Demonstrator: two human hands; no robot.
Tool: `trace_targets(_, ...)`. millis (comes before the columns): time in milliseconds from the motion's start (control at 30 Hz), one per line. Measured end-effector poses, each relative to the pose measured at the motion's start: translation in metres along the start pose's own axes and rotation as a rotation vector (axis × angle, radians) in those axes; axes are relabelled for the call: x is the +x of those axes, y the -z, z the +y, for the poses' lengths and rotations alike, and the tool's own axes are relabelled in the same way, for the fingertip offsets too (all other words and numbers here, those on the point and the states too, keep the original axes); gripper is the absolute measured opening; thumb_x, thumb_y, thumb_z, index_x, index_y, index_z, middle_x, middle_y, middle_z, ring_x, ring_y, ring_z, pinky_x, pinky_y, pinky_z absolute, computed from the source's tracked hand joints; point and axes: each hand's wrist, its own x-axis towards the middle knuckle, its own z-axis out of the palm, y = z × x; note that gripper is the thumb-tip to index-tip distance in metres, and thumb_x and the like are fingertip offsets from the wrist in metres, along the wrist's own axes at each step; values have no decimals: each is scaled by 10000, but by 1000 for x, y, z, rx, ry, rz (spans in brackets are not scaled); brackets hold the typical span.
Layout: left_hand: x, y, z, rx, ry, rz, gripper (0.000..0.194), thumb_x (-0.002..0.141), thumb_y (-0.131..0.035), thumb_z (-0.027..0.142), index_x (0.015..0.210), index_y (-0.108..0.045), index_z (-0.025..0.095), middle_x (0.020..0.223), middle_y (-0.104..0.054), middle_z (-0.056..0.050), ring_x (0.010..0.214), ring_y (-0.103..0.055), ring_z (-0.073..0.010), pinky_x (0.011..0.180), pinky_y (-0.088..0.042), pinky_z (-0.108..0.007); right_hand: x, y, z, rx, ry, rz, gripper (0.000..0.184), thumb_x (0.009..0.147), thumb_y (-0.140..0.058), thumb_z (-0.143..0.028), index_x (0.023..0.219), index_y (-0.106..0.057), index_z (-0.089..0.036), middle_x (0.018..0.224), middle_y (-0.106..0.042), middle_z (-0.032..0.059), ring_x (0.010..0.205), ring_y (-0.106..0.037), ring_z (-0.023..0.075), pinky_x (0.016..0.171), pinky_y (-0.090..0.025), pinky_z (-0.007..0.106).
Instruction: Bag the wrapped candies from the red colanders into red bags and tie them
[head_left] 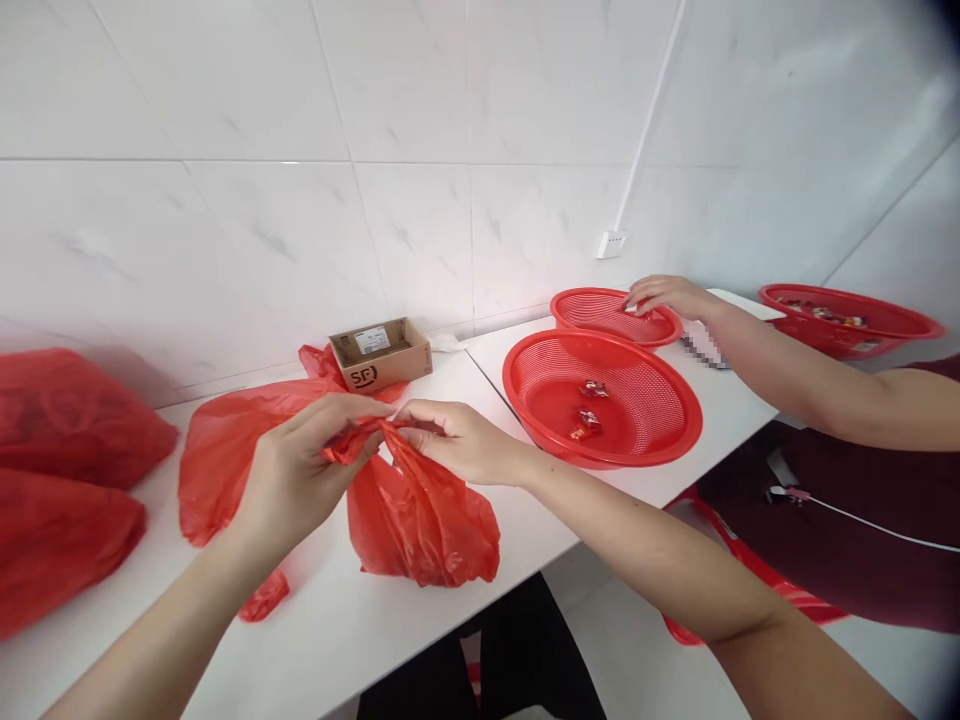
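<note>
A red plastic bag (424, 525) with something inside rests on the white table, its top gathered up between my two hands. My left hand (300, 465) pinches the twisted plastic at the neck from the left. From the right, my right hand (461, 440) grips the same gathered top, fingertips close to those of my left. What the bag contains cannot be made out through the plastic. Behind my left hand another red bag (217, 455) lies spread on the table, and a small crumpled red piece of plastic (264, 598) sits below it.
Filled red bags (67, 430) stand at the left. A cardboard box (394, 366) is near the wall. A large red basket (517, 390) holds a few wrapped pieces. A co-worker's hand (667, 295) reaches over a second basket (577, 308); another basket (892, 325) is far right.
</note>
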Motion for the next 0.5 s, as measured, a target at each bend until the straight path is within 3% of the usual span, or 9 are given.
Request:
trace_targets(100, -15, 11, -10, 29, 44, -104, 199, 878, -595, 342, 1038, -710, 314, 895, -748, 36, 736, -678, -135, 669, -521, -225, -9, 6, 3, -486, 201, 49, 191, 971, -457, -211, 935, -644, -186, 984, -663, 56, 933, -564, 189, 811, -455, 345)
trace_targets(167, -32, 24, -27, 67, 160, -135, 227, 874, -582, 408, 1010, -732, 303, 951, -756, 16, 796, -689, -168, 708, -521, -243, -22, 17, 11, -695, 270, 60, 191, 962, -485, -220, 907, -665, -191, 1042, -670, 70, 975, -545, 211, 831, -439, 369)
trace_targets(267, -63, 44, -55, 165, 453, -116, 291, 830, -586, 522, 823, -746, 278, 874, -762, 12, 812, -683, -203, 711, -504, -247, -47, 40, 31, -849, 203, 55, 214, 964, -495, -238, 862, -681, -207, 1075, -685, 59, 993, -544, 216, 832, -432, 372)
trace_targets(333, -80, 53, -66, 154, 602, -195, 352, 826, -558, 565, 732, -719, 267, 742, -735, 24, 713, -652, -186, 628, -478, -222, -61, 52, 42, -926, 141, 45, 231, 964, -493, -232, 837, -685, -217, 1103, -689, 46, 1033, -534, 230, 838, -418, 389)
trace_targets(400, -91, 54, -69, 111, 682, -277, 382, 837, -532, 570, 695, -692, 253, 670, -695, 32, 599, -584, -153, 546, -434, -202, -69, 59, 49, -970, 112, 32, 240, 964, -492, -231, 825, -687, -222, 1146, -683, 34, 1076, -521, 243, 850, -407, 402)
trace_targets(500, -96, 49, -65, 70, 753, -301, 389, 831, -549, 548, 637, -658, 229, 648, -666, 36, 484, -472, -111, 473, -373, -193, -71, 61, 52, -988, 93, 4, 237, 966, -494, -247, 832, -687, -224, 1176, -672, 25, 1092, -520, 242, 868, -401, 398)
